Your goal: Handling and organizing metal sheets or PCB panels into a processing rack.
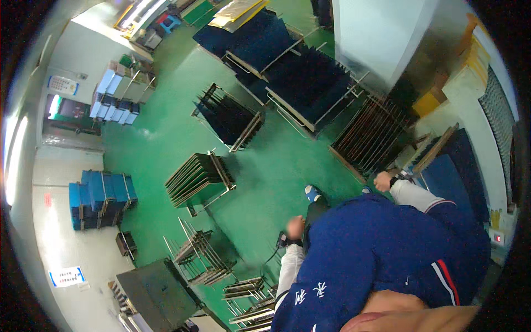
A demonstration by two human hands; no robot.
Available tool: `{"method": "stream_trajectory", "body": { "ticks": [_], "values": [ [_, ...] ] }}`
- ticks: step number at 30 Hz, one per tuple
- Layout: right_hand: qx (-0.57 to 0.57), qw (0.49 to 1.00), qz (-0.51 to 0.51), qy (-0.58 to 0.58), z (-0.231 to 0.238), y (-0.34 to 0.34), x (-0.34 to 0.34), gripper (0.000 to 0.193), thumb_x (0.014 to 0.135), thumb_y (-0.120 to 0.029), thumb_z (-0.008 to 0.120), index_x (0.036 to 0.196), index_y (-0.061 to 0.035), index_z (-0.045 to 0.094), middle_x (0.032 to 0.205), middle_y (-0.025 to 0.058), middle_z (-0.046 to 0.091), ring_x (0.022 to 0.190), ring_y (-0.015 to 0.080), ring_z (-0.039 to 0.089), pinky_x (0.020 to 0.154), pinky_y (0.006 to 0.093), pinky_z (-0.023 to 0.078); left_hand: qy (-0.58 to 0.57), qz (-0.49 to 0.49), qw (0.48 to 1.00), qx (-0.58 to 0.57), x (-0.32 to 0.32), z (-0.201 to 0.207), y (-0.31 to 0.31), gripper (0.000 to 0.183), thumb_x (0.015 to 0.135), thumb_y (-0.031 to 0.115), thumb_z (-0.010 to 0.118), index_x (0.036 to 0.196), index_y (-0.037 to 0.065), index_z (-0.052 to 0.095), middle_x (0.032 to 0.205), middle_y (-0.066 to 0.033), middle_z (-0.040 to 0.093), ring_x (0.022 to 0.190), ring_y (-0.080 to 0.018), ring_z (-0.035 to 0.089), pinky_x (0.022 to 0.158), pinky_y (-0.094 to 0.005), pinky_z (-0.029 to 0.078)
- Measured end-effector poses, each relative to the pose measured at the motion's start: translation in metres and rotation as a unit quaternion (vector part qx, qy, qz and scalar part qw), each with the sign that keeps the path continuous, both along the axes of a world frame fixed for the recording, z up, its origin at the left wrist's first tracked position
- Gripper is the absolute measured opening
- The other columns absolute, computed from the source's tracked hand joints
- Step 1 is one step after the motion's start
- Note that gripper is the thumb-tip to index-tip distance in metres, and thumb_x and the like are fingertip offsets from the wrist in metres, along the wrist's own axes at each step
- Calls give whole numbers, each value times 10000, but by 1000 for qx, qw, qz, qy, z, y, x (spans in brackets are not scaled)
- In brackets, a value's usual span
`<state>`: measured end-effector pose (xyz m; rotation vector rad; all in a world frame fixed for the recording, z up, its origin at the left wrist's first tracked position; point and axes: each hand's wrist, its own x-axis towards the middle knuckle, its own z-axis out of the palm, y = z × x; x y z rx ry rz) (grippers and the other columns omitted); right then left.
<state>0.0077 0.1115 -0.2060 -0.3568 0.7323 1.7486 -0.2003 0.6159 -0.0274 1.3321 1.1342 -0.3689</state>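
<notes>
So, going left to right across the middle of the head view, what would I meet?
Small pink paper on the wall, stacked blue panels, floor rack of upright thin boards, the person's left hand, the person's right hand, large blue board.

Tube lights [17, 160] at the far left glare white, and a pale shine marks the green floor [276, 171], while the dark panels [310, 83] on the far side lose detail in shadow. The left grip [295, 227] is blurred, and straight edges bend toward the black rim.
</notes>
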Motion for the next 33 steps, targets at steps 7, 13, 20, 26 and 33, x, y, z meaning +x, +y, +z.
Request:
{"method": "stream_trajectory", "body": {
  "ticks": [7, 13, 20, 26, 33],
  "values": [
    [-201, 566, 257, -757, 192, 245, 26, 219, 754, -232, 592, 738, -19, 642, 659, 78, 639, 544, 156, 590, 496, 305, 452, -23, 54, 997, -57, -2, -8, 97, 289, 822, 229, 586, 991, -5, 591, 805, -86, 638, 578, -139, 574, 475, -253, 427],
    [-216, 659, 217, -687, 228, 309, 50, 268, 782, -248, 549, 759, 3, 640, 648, 82, 637, 561, 160, 596, 536, 312, 466, 17, 61, 995, -71, -4, -15, 124, 283, 833, 214, 555, 971, -33, 570, 817, -110, 640, 573, -153, 584, 460, -262, 434],
    [-238, 653, 356, -625, 167, 318, 100, 239, 809, -202, 542, 716, -12, 653, 641, 108, 619, 517, 219, 543, 497, 383, 427, -47, -95, 993, -44, 3, 2, 135, 334, 837, 238, 564, 1034, -32, 545, 933, -140, 630, 807, -238, 611, 680, -327, 493],
    [-213, 409, 569, -681, 109, 355, 149, 348, 834, -318, 498, 779, -28, 684, 858, 187, 637, 795, 360, 609, 673, 487, 476, -1, -171, 984, -44, 46, -11, 176, 333, 842, 237, 562, 1047, -25, 541, 951, -143, 626, 818, -237, 610, 691, -327, 490],
    [-256, 652, 371, -610, 138, 402, 230, 269, 820, -219, 501, 701, -44, 668, 756, 159, 647, 705, 282, 617, 587, 420, 452, -91, -418, 893, 140, 127, -6, 254, 333, 847, 236, 560, 1063, -16, 537, 972, -146, 621, 831, -235, 610, 704, -329, 486]
  ]
}}
